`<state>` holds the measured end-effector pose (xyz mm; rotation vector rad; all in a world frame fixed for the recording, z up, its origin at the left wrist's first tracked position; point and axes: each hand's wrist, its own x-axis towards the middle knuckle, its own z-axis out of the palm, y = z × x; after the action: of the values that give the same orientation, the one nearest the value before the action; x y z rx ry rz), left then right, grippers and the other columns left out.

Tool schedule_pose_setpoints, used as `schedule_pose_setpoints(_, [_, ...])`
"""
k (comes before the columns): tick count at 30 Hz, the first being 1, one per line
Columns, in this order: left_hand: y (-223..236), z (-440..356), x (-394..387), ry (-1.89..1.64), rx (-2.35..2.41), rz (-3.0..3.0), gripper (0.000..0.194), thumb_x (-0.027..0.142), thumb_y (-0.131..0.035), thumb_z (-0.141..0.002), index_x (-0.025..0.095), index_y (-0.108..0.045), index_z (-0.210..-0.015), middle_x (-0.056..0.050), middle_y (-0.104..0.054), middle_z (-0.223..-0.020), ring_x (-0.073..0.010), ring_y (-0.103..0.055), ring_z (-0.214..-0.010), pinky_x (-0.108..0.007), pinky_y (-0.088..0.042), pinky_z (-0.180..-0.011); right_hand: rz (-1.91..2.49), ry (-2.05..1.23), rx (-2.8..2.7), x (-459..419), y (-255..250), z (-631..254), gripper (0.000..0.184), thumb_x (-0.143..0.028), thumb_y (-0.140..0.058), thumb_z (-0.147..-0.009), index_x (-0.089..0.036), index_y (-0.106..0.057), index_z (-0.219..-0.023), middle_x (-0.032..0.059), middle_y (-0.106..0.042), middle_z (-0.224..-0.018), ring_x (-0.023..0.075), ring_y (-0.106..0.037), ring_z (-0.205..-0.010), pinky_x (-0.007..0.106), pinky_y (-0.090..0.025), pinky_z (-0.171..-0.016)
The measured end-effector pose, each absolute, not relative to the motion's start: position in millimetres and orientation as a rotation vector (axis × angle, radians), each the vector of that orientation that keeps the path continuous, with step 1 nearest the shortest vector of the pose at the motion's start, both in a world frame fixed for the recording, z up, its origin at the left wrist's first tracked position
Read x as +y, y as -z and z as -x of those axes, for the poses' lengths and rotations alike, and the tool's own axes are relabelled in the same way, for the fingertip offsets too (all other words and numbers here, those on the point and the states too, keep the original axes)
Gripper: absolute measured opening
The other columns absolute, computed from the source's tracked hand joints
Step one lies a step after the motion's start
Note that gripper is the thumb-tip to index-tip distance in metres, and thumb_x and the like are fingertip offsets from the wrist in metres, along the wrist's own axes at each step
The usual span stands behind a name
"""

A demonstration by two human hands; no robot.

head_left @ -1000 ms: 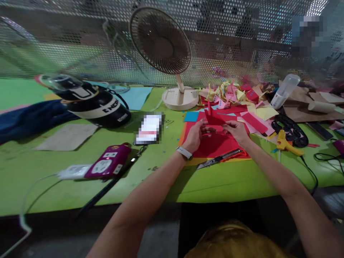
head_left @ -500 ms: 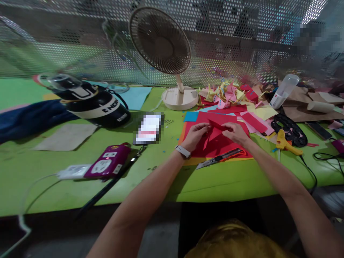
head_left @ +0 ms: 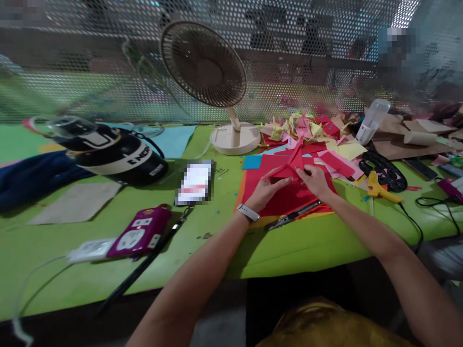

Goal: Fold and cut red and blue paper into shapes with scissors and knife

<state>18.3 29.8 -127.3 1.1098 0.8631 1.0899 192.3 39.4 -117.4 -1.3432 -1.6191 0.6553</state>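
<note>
From where I stand, the green table (head_left: 307,253) runs a bare strip between its front edge and the stack of red sheets (head_left: 251,193), with more green surface between the left forearm and the purple socket block (head_left: 139,231). A cutter (head_left: 294,215) lies along the stack's near edge, just in front of the hands; the yellow glue gun (head_left: 383,190) sits to the right, beyond the right wrist. On the black bottle (head_left: 121,161) I can read "E NO" before the letters curve away; its small white label is too tiny to make out, as is the scribble on the table near the blurred phone (head_left: 195,183). The folded red paper (head_left: 296,155) is up between both hands, over the stack. The right hand (head_left: 315,184) pinches it with closed fingertips; the left hand (head_left: 265,190) is half open, thumb apart, and whether it grips I can't tell.
</note>
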Motion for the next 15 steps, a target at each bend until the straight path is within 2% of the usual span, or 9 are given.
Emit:
schedule_pose_setpoints(3, [127,-22,30,-1.135,1.002,-1.110,0.037,0.049,-0.077,-0.066,0.014,-0.072,-0.078,-0.006,-0.072,-0.072,-0.0203,-0.067,-0.068,-0.028,-0.052,-0.061,1.351,-0.615,-1.633,40,121,-191,0.047,-0.051,-0.055,-0.080,-0.023,-0.029,-0.052,-0.0054,-0.032,-0.048,0.0107,-0.033,-0.050,0.027,-0.024,-0.051])
schedule_pose_setpoints(5, [129,-21,34,-1.235,1.053,-1.045,0.036,0.050,-0.076,-0.066,0.015,-0.070,-0.072,-0.004,-0.069,-0.066,-0.0176,-0.064,-0.062,-0.026,-0.050,-0.057,1.344,-0.677,-1.611,41,125,-191,0.045,-0.049,-0.057,-0.079,-0.023,-0.032,-0.052,-0.0054,-0.035,-0.048,0.0112,-0.036,-0.050,0.026,-0.026,-0.051])
schedule_pose_setpoints(9, [130,-19,38,-1.345,1.007,-0.968,0.034,0.048,-0.079,-0.061,0.016,-0.067,-0.068,-0.001,-0.067,-0.064,-0.0149,-0.063,-0.061,-0.025,-0.051,-0.059,1.285,-0.898,-1.601,44,129,-193,0.039,-0.050,-0.055,-0.081,-0.023,-0.042,-0.056,-0.0040,-0.048,-0.050,0.0123,-0.046,-0.051,0.025,-0.033,-0.051])
schedule_pose_setpoints(13, [125,-19,34,-1.256,1.032,-1.022,0.035,0.047,-0.079,-0.061,0.015,-0.067,-0.065,-0.001,-0.064,-0.058,-0.0144,-0.060,-0.055,-0.025,-0.049,-0.054,1.243,-0.878,-1.715,44,125,-193,0.042,-0.054,-0.058,-0.079,-0.022,-0.046,-0.055,-0.0040,-0.051,-0.051,0.0119,-0.050,-0.053,0.024,-0.034,-0.052])
schedule_pose_setpoints(15, [126,-20,35,-1.287,1.053,-1.016,0.035,0.047,-0.079,-0.062,0.015,-0.068,-0.069,-0.002,-0.066,-0.061,-0.0156,-0.062,-0.059,-0.025,-0.050,-0.056,1.225,-0.910,-1.784,45,121,-192,0.041,-0.053,-0.058,-0.080,-0.021,-0.051,-0.056,-0.0032,-0.055,-0.052,0.0124,-0.053,-0.054,0.024,-0.036,-0.053])
